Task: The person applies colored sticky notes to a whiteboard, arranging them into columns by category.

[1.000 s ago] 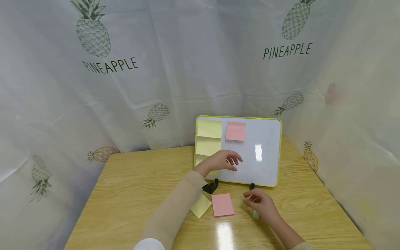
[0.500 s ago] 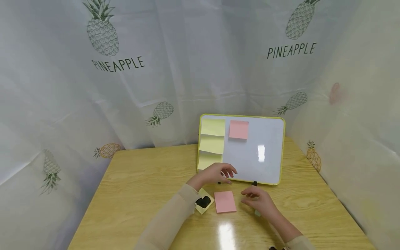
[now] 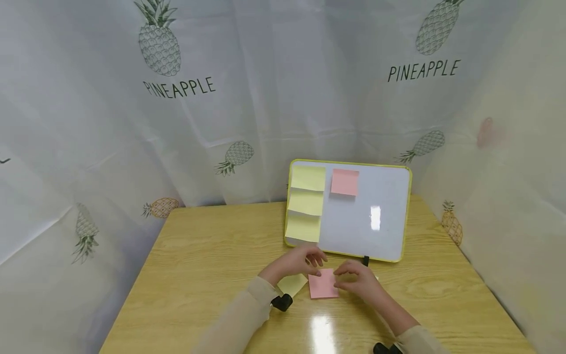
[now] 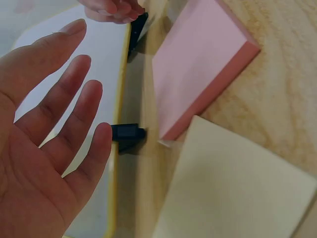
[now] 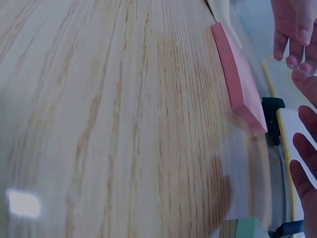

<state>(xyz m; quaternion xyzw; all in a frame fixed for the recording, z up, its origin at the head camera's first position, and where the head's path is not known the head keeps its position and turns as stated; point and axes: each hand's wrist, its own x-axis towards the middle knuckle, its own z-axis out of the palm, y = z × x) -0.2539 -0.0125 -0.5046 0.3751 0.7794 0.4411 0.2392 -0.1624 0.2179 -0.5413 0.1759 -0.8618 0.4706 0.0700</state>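
A pink sticky-note pad lies on the table between the two hands. My left hand hovers above its far left side, holding nothing; in the left wrist view its fingers are spread and loosely bent. To the pad's right is my right hand, its relaxed fingers near the pad with nothing in them. A yellow sticky-note pad lies under the left wrist, partly covered. Most of a green pad is hidden by the right hand in the head view.
Behind the pads a whiteboard with a yellow frame leans on black stands. Yellow notes run down its left side, and a pink note is stuck at the top. A pineapple-print curtain encloses the wooden table.
My left hand has come down from in front of the whiteboard to just above the pink pad. My right hand has shifted slightly left toward the pad. The head view has turned a little left.
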